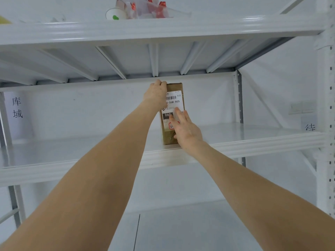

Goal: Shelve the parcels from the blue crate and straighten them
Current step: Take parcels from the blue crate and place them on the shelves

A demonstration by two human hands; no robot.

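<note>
On the white metal shelf [253, 140], left hand [156, 94] grips the upright brown cardboard parcel [168, 138]; right hand [186, 129] presses it, fingers straight.

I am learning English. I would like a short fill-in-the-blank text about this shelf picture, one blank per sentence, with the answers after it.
1. The brown parcel stands ____ on the shelf.
2. The left hand grips the parcel at its ____ edge.
3. The right hand presses straight fingers against the parcel's white ____.
4. The paper cup stands one level ____ the parcel.

Missing words: upright; top; label; above
</note>
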